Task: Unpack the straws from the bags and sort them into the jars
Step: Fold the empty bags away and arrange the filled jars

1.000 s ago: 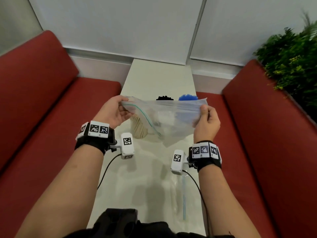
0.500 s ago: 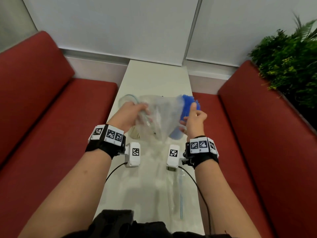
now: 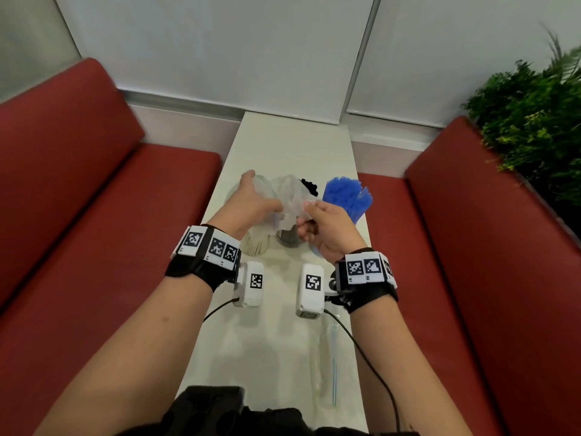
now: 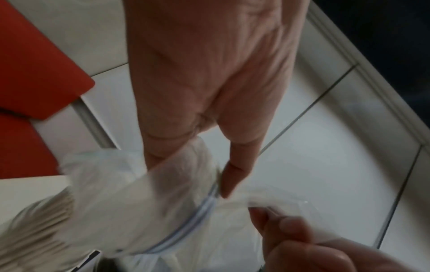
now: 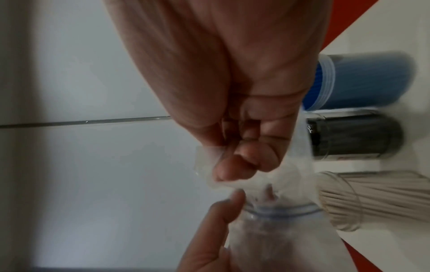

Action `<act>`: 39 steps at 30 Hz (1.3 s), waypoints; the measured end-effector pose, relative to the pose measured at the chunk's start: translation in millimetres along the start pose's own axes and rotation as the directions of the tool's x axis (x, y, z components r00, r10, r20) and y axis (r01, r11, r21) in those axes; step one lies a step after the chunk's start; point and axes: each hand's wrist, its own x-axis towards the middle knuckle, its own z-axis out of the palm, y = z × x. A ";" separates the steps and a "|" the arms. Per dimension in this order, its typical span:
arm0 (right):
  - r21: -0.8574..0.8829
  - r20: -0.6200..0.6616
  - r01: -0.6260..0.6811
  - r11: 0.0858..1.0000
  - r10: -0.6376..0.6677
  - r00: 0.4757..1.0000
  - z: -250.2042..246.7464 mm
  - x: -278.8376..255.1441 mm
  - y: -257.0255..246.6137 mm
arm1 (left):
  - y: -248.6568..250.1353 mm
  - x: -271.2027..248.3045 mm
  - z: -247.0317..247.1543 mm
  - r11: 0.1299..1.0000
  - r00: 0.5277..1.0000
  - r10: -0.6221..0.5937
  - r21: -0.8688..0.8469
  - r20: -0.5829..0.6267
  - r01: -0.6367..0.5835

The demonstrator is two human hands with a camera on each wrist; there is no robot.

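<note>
Clear zip bag point(image 3: 290, 196) bunched btwn both hands above the jars on desk point(image 3: 292, 146), L hand point(image 3: 248, 204) gripping its left part, R hand point(image 3: 327, 229) pinching the right edge w/ thumb & fingers

No words, brands or numbers can be read; only black-and-white square code patterns show on the wristbands point(image 3: 211, 248) and the white wrist cameras point(image 3: 311, 286)
</note>
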 end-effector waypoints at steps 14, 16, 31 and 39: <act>0.054 -0.004 0.266 0.962 -0.266 0.964 -22.5 -6.7 -17.0 | -0.5 10.5 -51.0 0.981 0.922 0.181 0.127 -0.343 -0.145; -0.120 -0.108 0.335 0.935 -0.347 0.932 -27.3 -4.6 -15.1 | 2.2 11.8 -52.5 0.966 0.968 0.014 -0.246 -0.252 -0.079; -0.505 -0.550 0.470 0.724 -0.690 0.471 -30.2 -2.9 -17.2 | 7.1 10.5 -56.2 0.976 0.978 0.192 -0.088 -0.084 -0.199; -0.661 -0.410 0.425 0.619 -0.772 0.486 -10.0 -6.8 -8.7 | 22.9 3.0 -40.4 0.955 0.912 0.284 -0.001 -0.295 -0.297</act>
